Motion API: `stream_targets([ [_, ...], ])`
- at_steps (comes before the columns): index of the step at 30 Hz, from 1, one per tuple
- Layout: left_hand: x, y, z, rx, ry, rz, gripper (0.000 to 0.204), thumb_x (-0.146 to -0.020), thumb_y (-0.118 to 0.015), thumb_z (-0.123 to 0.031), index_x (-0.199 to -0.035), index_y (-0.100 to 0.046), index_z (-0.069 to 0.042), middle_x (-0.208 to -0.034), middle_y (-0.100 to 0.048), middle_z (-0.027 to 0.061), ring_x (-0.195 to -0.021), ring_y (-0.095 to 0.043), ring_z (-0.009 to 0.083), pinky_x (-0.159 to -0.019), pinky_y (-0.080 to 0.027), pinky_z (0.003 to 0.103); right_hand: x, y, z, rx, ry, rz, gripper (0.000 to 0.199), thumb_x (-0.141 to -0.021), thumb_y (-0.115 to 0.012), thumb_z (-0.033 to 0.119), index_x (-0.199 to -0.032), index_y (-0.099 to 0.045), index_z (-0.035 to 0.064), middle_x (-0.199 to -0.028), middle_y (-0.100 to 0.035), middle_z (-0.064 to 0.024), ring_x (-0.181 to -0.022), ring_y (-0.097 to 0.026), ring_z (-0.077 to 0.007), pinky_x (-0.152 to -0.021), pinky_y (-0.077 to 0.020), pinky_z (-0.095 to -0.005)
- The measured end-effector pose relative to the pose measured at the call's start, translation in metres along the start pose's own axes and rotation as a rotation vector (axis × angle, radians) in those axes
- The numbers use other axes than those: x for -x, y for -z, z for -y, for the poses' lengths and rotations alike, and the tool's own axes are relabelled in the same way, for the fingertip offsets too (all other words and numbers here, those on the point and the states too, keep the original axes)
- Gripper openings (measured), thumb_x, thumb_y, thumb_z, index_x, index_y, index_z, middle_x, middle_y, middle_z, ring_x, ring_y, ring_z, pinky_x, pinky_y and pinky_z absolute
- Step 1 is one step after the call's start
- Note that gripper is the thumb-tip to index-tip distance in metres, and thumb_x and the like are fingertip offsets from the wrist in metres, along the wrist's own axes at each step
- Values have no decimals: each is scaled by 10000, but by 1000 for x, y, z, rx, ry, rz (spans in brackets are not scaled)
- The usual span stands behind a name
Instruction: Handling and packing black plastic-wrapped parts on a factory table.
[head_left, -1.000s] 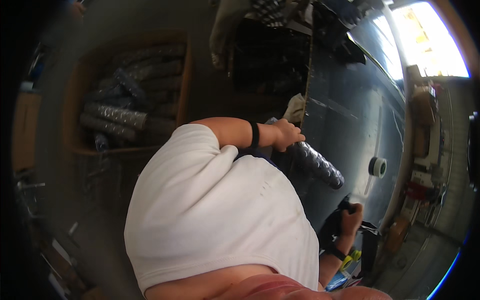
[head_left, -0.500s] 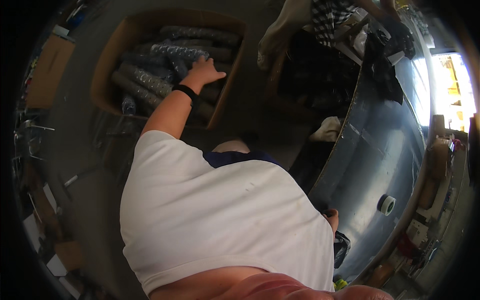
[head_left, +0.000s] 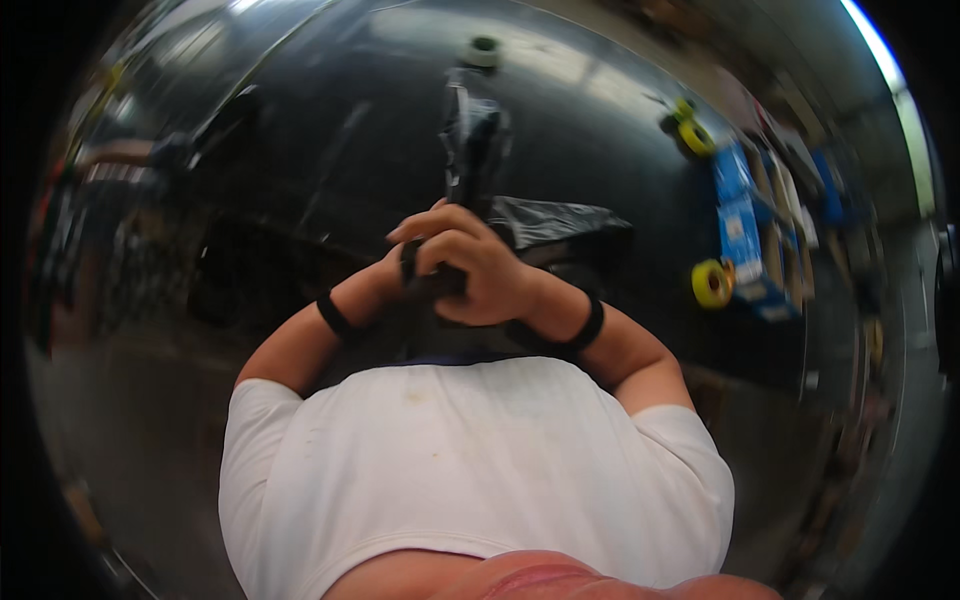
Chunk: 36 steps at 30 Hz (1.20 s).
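Note:
A long dark roll wrapped in clear plastic [head_left: 470,140] stands out in front of my chest, over a shiny metal table [head_left: 330,110]. Both hands clasp its near end. My right hand [head_left: 485,275] lies on top, with its fingers folded over my left hand [head_left: 402,262], which is partly hidden beneath it. Each wrist carries a black band. A crumpled black plastic bag [head_left: 565,225] lies on the table just right of the roll, close to my right hand.
A roll of tape [head_left: 483,50] sits at the table's far side. Two yellow rolls [head_left: 712,283] [head_left: 695,135] and blue boxes [head_left: 745,230] lie along the right. The left side is dark and blurred. My white shirt fills the lower view.
My view has swung from the cardboard box of wrapped rolls on the floor to the metal table. My left hand left the box, and both hands now grip one wrapped roll.

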<state>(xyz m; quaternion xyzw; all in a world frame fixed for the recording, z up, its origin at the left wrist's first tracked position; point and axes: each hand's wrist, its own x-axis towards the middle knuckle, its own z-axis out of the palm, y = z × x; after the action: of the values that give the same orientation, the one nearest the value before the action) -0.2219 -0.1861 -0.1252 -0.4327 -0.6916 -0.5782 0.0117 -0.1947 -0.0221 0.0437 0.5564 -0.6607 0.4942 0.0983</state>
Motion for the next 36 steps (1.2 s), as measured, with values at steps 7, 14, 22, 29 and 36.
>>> stream_targets([
  [7,-103,-42,-15,743,117,572,530,-953,-431,-361,-1333,-442,7,-1323,-524,192,-1201,-541,317,-1010,-463,418,74,58,55,-157,-264,-583,405,-606,-644,33,-992,-548,103,-1233,-593,-153,-1098,-586,-292,-932,-442,-374],
  [14,-184,-164,-99,723,291,726,486,-1005,-346,-334,-1354,-424,-5,-1307,-529,184,-1163,-572,252,-979,-493,388,186,59,176,1239,-774,-729,729,-645,-822,308,-1315,-551,214,-1427,-430,-202,-1314,-389,-420,-1045,-338,-458],
  [22,-213,-357,-185,-6,-366,946,841,-634,-783,-31,-1374,-385,-3,-1384,-445,209,-1331,-397,403,-1107,-365,432,381,85,294,1292,-1039,-935,512,-585,-798,116,-1068,-635,171,-1145,-556,-139,-1078,-561,-355,-876,-489,-406],
  [29,-239,-343,-140,-387,-78,1063,727,-754,-762,-143,-1396,-434,-55,-1380,-485,178,-1292,-460,351,-1072,-397,404,664,16,336,1408,-1569,-1215,514,-651,-748,62,-1144,-610,97,-1054,-589,-129,-1006,-553,-366,-895,-460,-448],
  [36,-196,-279,-111,-661,420,1136,652,-828,-702,-220,-1408,-437,-84,-1385,-493,174,-1302,-454,341,-1084,-380,422,665,-32,273,662,-2541,-578,1020,-571,-828,437,-1450,-404,142,-1544,-240,-198,-1404,-263,-401,-1145,-286,-482],
])
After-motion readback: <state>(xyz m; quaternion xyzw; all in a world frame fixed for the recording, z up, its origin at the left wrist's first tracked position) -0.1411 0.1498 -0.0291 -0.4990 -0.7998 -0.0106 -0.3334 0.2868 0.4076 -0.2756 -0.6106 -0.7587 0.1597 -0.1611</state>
